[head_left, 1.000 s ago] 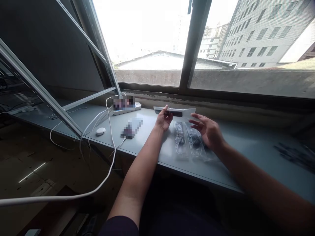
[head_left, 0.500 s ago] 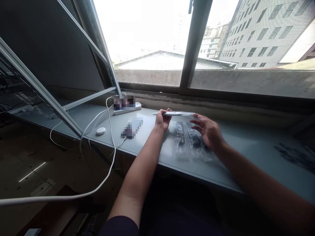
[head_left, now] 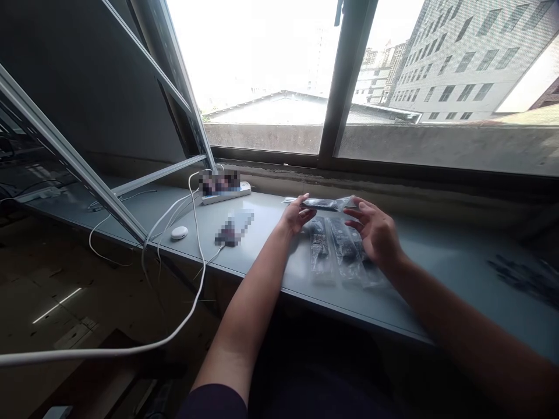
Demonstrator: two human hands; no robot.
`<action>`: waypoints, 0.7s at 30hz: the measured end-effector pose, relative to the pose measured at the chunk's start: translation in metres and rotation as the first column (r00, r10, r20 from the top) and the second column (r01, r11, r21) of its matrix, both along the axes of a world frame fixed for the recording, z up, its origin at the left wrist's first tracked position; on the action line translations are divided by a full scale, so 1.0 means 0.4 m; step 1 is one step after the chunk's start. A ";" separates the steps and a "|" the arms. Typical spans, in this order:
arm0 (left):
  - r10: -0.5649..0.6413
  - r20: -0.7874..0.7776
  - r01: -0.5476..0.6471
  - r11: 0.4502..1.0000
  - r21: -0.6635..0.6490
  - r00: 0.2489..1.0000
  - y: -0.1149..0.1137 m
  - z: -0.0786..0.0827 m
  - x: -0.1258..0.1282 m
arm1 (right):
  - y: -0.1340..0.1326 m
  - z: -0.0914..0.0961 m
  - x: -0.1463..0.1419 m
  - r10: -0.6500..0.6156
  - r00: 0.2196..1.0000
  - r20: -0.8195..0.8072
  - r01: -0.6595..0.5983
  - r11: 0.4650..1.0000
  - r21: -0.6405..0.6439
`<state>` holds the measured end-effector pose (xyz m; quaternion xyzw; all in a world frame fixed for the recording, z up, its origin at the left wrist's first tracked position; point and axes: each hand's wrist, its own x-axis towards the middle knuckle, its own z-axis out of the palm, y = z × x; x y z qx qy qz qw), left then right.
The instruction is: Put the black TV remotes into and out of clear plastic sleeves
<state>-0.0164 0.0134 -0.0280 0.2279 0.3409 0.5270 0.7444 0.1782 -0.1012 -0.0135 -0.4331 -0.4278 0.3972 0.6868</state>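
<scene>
A clear plastic bag [head_left: 325,203] with something dark and flat inside is held up over the table, lying nearly level. My left hand [head_left: 297,216] is closed on its left end, thumb on top and fingers below. At the right end, my right hand [head_left: 376,227] pinches the bag's corner between thumb and fingertips. Beneath the hands, two more clear bags with dark contents lie side by side: a left bag [head_left: 320,247] and a right bag [head_left: 347,247], the latter partly behind my right hand. What the dark contents are, I cannot tell.
The grey table [head_left: 262,256] runs along the window. A power strip [head_left: 227,195], a round white device [head_left: 179,233] and a blurred-out object [head_left: 234,227] are on the left, among white cables [head_left: 201,256]. Metal rack bars [head_left: 82,169] slant across the left. Dark items [head_left: 522,276] lie far right.
The held bag has shifted slightly right and tilted, so its dark contents now show. Both my hands have moved a little to the right with it.
</scene>
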 end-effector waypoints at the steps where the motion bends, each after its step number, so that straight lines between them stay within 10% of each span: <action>1: -0.019 -0.023 0.019 1.000 0.015 1.000 0.000 -0.001 -0.001 | -0.001 0.001 -0.001 -0.002 1.000 0.004 0.002 1.000 0.002; 13: 0.095 0.204 -0.095 0.995 -0.009 0.974 -0.002 0.023 -0.012 | 0.010 -0.016 0.005 -0.055 0.997 0.049 0.056 0.998 -0.028; 21: -0.046 0.219 0.015 0.990 0.143 0.975 -0.009 0.001 0.000 | -0.004 -0.003 -0.016 0.167 0.986 0.021 -0.166 0.985 -0.045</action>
